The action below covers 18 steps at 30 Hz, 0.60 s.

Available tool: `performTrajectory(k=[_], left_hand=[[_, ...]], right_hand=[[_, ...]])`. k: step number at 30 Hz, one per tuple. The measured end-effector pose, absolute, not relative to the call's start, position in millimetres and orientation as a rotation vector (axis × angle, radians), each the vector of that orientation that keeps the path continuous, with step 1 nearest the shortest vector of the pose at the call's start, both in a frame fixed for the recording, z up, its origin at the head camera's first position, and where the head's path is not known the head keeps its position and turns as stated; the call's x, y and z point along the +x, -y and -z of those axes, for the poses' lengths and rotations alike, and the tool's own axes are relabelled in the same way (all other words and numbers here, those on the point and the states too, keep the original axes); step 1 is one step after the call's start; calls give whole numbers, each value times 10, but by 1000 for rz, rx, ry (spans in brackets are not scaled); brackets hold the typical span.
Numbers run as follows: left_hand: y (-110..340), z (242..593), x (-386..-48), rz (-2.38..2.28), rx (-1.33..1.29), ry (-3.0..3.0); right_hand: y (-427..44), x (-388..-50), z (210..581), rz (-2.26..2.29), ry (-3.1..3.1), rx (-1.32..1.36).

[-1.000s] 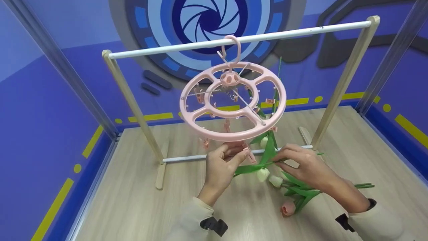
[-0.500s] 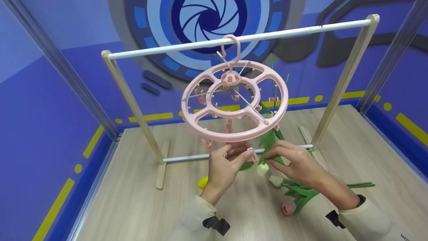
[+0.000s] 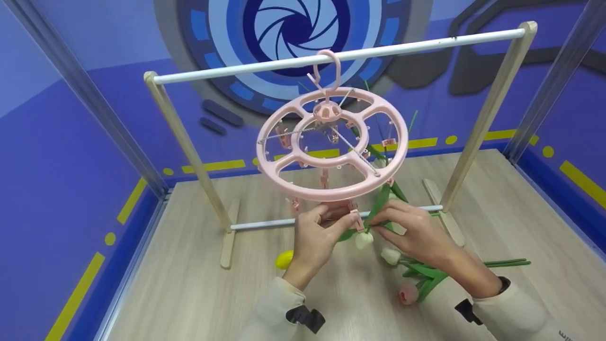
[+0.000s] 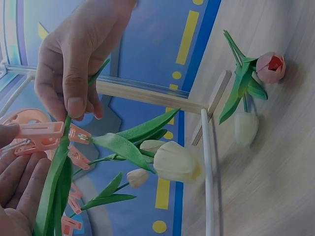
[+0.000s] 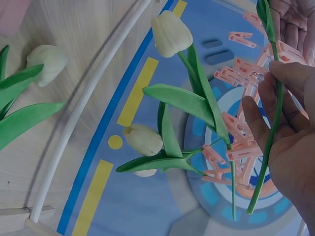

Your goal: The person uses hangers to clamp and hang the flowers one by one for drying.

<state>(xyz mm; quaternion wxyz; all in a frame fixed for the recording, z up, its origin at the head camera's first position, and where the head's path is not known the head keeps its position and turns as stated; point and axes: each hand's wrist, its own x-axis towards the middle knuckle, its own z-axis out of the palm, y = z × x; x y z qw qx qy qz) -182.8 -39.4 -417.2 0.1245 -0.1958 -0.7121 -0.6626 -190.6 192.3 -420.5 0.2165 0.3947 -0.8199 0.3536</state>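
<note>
A round pink clip hanger (image 3: pixel 322 193) hangs from a white bar. My left hand (image 3: pixel 314 239) pinches one of its pink clothespins (image 4: pixel 40 130) between thumb and fingers. With thumb and fingertips, my right hand (image 3: pixel 419 234) pinches the green stem of a tulip (image 5: pixel 276 120). In the left wrist view this stem crosses at the clothespin's tip; whether it is clamped I cannot tell. A yellow bloom (image 3: pixel 284 259) shows beside my left wrist, its join to the stem hidden. White tulips (image 5: pixel 172 34) hang bloom-down from other clips close by.
The drying rack has a white top bar (image 3: pixel 402 49), wooden side posts (image 3: pixel 487 118) and a white lower bar (image 3: pixel 262 224). A white tulip (image 3: pixel 390 256) and a pink tulip (image 3: pixel 408 294) lie on the table, right of centre. Blue printed walls (image 3: pixel 113 142) stand around.
My right hand has moved left, closer to my left hand, with the stem. The yellow bloom has come into sight left of my left wrist. My left hand stays on the clothespin.
</note>
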Motion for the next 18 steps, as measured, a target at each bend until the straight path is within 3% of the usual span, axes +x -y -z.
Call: performTrajectory(k=[18], left_hand=[[450, 4195, -1831, 1951, -531, 2099]], right_hand=[[-1862, -1947, 4226, -1009, 2151, 1181]])
